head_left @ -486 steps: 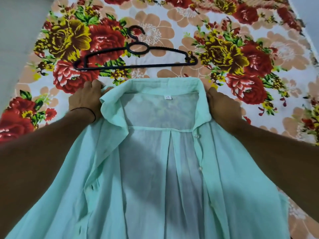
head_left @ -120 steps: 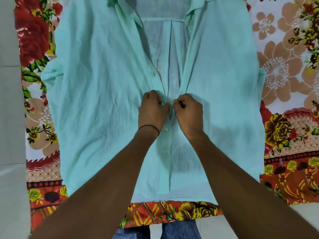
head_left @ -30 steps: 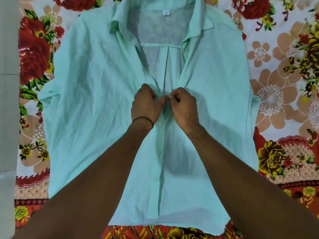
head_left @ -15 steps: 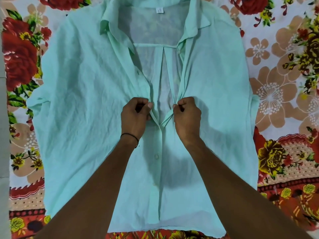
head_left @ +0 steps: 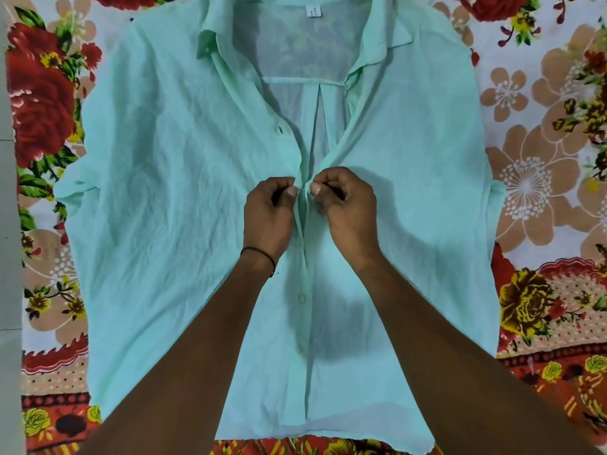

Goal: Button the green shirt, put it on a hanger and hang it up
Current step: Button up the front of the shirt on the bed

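Directly below you, in the head view, the green shirt lies flat and front-up on a floral sheet, with its collar toward 12 o'clock and its hem toward 6 o'clock. Your two hands meet at the front opening, just above the middle of the frame. Your left hand, on the 9 o'clock side of the opening, has its fingers curled and its thumb pressed against them, pinching the edge of that front panel. A thin black band circles its wrist. Your right hand, on the 3 o'clock side, is curled likewise and pinches the opposite edge between thumb and forefinger. The two thumbs are nearly touching, with a narrow fold of cloth between them; whether a button sits under the fingertips cannot be told. From the hands toward 6 o'clock the fronts overlap, and a pale button shows on the strip. Toward 12 o'clock the fronts part in a V, baring the inside back with its centre pleat and a white label at the neck.
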